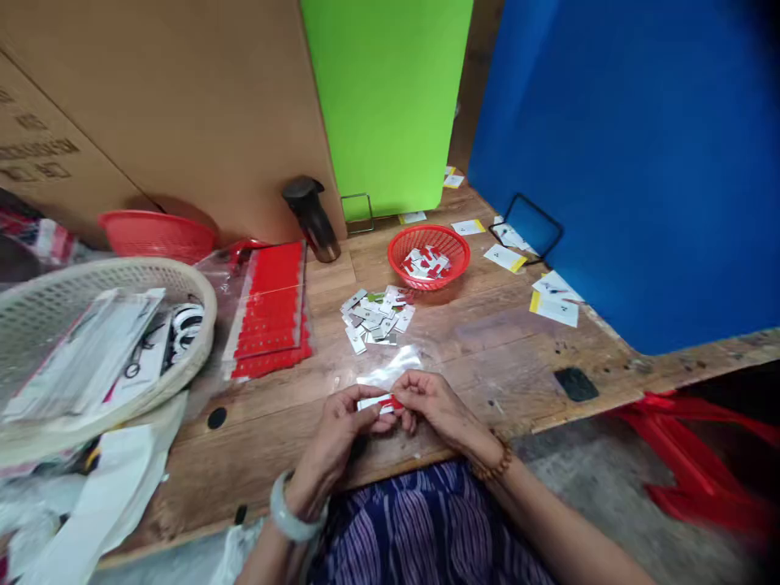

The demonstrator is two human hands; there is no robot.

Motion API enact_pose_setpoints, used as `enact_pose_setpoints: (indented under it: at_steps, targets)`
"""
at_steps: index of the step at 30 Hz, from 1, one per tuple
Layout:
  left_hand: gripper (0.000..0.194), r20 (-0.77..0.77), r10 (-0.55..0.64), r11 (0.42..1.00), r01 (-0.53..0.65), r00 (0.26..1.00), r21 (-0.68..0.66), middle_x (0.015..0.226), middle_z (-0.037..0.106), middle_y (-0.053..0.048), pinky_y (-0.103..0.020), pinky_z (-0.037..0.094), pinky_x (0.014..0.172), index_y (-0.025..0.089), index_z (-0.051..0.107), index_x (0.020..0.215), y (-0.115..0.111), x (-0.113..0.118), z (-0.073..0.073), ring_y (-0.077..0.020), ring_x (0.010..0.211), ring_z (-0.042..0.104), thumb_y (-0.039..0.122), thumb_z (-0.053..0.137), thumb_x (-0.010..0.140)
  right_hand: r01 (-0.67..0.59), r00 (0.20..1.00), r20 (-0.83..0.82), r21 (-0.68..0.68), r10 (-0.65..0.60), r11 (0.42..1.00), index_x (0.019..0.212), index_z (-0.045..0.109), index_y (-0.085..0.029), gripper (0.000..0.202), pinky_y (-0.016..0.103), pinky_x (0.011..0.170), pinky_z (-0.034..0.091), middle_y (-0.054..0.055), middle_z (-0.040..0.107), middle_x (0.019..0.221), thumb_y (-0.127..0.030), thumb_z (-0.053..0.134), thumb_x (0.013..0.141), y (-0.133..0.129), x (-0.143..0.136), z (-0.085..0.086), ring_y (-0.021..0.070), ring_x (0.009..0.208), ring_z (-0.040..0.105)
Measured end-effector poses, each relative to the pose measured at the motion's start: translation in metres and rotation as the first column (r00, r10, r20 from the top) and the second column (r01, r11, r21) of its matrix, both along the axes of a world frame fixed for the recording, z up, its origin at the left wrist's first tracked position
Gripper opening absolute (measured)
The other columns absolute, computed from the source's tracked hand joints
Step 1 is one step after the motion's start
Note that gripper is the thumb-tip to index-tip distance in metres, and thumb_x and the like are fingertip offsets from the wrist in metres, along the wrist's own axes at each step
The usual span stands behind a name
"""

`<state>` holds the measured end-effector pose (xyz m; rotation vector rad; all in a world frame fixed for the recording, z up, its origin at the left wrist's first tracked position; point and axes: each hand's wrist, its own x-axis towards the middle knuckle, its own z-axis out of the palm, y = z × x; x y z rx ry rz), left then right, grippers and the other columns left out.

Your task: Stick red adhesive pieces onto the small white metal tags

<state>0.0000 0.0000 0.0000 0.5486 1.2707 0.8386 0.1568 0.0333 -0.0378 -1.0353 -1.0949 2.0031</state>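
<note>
Near the table's front edge, my left hand (348, 422) pinches the left end of a small white card (369, 402). My right hand (431, 404) has its fingertips closed on a small red piece (395, 402) at the card's right end. A shiny clear plastic sheet (396, 367) lies just beyond my fingers. Farther back is a loose pile of small white and grey cards (376, 317). Behind it to the right, a red basket (459, 264) holds white cards with red pieces.
Red sheets in clear plastic (271, 305) lie left of the pile, beside a large cream basket (207, 325) of packets. A dark flask (317, 227) stands behind. Green (390, 106) and blue boards (621, 162) rise at the back and right. A red stool (676, 447) is at right.
</note>
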Motion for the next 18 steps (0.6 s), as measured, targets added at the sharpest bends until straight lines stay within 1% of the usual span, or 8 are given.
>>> enact_pose_setpoints:
  at_steps: [5, 8, 10, 12, 14, 15, 16, 18]
  targets:
    - [0.042, 0.022, 0.02, 1.0, -0.019, 1.0, -0.023, 0.071, 0.073, -0.011, -0.023, 0.054, 0.065, 0.007, 0.058, 0.098, 0.0, -0.002, -0.012, -0.0143, 0.061, 0.069, 0.026, 0.075, 0.066, -0.099, 0.993, 0.064, -0.04, 0.101, 0.994, 0.075, 0.055, -0.014, 0.032, 0.019, 0.04, 0.044, -0.003, 0.062, 0.055, -0.044, 0.068, 0.07, 0.006, 0.005, -0.003, 0.0085, 0.039, 0.055]
    - [0.049, 0.018, 0.076, 0.997, -0.076, 0.997, 0.01, 0.074, 0.072, -0.009, -0.024, 0.054, 0.066, 0.009, 0.057, 0.104, 0.0, -0.004, -0.022, -0.0144, 0.063, 0.069, 0.034, 0.075, 0.067, -0.107, 0.985, 0.129, -0.044, 0.112, 0.993, 0.073, 0.056, -0.014, 0.031, 0.017, 0.037, 0.042, -0.002, 0.063, 0.055, -0.041, 0.069, 0.069, 0.021, 0.013, -0.001, 0.0075, 0.037, 0.054]
    - [0.052, 0.027, 0.122, 0.991, -0.123, 0.992, 0.044, 0.081, 0.072, -0.009, -0.025, 0.054, 0.069, 0.01, 0.056, 0.105, 0.0, -0.004, -0.027, -0.0144, 0.067, 0.069, 0.035, 0.077, 0.065, -0.012, 0.993, 0.117, -0.01, 0.013, 1.0, 0.072, 0.057, -0.014, 0.029, 0.016, 0.037, 0.041, -0.002, 0.063, 0.054, -0.039, 0.072, 0.067, 0.039, 0.018, 0.007, 0.0064, 0.036, 0.052]
    - [0.052, 0.045, 0.149, 0.987, -0.151, 0.988, 0.056, 0.089, 0.07, -0.01, -0.026, 0.054, 0.072, 0.011, 0.058, 0.103, 0.0, -0.004, -0.031, -0.0145, 0.073, 0.068, 0.035, 0.079, 0.062, 0.188, 0.981, 0.028, 0.041, -0.19, 0.981, 0.073, 0.057, -0.015, 0.028, 0.015, 0.04, 0.043, -0.002, 0.063, 0.056, -0.037, 0.073, 0.067, 0.059, 0.022, 0.016, 0.0056, 0.039, 0.052]
    - [0.051, 0.054, 0.158, 0.986, -0.16, 0.986, 0.05, 0.093, 0.07, -0.01, -0.026, 0.053, 0.075, 0.011, 0.059, 0.101, -0.001, -0.002, -0.033, -0.0144, 0.076, 0.067, 0.034, 0.08, 0.061, 0.404, 0.912, -0.107, 0.082, -0.395, 0.911, 0.077, 0.055, -0.018, 0.027, 0.016, 0.05, 0.049, -0.002, 0.066, 0.066, -0.036, 0.072, 0.069, 0.077, 0.022, 0.023, 0.0057, 0.048, 0.057]
    - [0.05, 0.057, 0.157, 0.986, -0.159, 0.986, 0.048, 0.093, 0.069, -0.01, -0.026, 0.052, 0.076, 0.011, 0.059, 0.1, -0.002, -0.001, -0.033, -0.0143, 0.077, 0.067, 0.034, 0.08, 0.061, 0.465, 0.883, -0.128, 0.117, -0.451, 0.878, 0.08, 0.055, -0.018, 0.026, 0.018, 0.055, 0.051, -0.001, 0.067, 0.072, -0.037, 0.07, 0.071, 0.084, 0.02, 0.025, 0.0064, 0.052, 0.059]
    - [0.049, 0.058, 0.155, 0.986, -0.158, 0.986, 0.048, 0.092, 0.069, -0.01, -0.026, 0.052, 0.077, 0.011, 0.059, 0.1, -0.002, 0.0, -0.034, -0.0141, 0.078, 0.067, 0.034, 0.079, 0.061, 0.473, 0.881, -0.088, 0.186, -0.465, 0.861, 0.083, 0.054, -0.019, 0.025, 0.02, 0.057, 0.052, 0.0, 0.067, 0.077, -0.039, 0.066, 0.075, 0.09, 0.017, 0.024, 0.0073, 0.055, 0.06]
    - [0.049, 0.06, 0.155, 0.986, -0.158, 0.986, 0.051, 0.092, 0.069, -0.01, -0.026, 0.051, 0.077, 0.011, 0.059, 0.1, -0.002, 0.001, -0.036, -0.0135, 0.077, 0.066, 0.034, 0.079, 0.061, 0.334, 0.9, 0.133, 0.401, -0.415, 0.853, 0.091, 0.052, -0.019, 0.021, 0.023, 0.055, 0.052, 0.002, 0.066, 0.08, -0.039, 0.052, 0.084, 0.096, 0.007, 0.017, 0.0096, 0.056, 0.061]
